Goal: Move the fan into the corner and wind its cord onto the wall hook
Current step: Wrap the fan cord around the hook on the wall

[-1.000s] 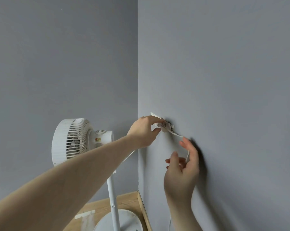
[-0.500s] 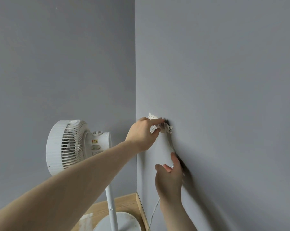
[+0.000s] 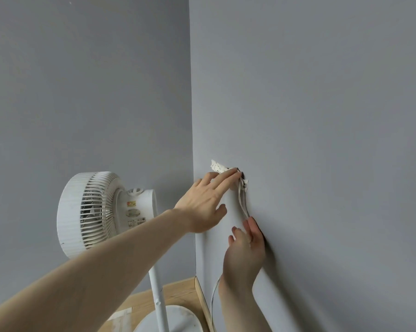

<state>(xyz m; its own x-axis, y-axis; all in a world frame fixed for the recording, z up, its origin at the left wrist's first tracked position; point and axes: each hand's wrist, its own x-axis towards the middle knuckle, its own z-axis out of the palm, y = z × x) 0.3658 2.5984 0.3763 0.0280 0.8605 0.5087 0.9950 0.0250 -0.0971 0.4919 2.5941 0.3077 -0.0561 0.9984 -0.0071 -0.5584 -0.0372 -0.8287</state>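
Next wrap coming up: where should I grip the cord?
Pinch the cord on its taut stretch just below the hook, coming from the room side, since it lies flat against the wall. The right hand already holds it lower down.

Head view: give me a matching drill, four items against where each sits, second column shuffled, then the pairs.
Items:
1. fan
2. left hand
3. right hand
4. cord

Places:
A. runs down the wall from the hook
B. stands in the corner on its pole
C. fingertips up at the hook
D. low on the wall, pinching the cord

Pairs: 1-B, 2-C, 3-D, 4-A
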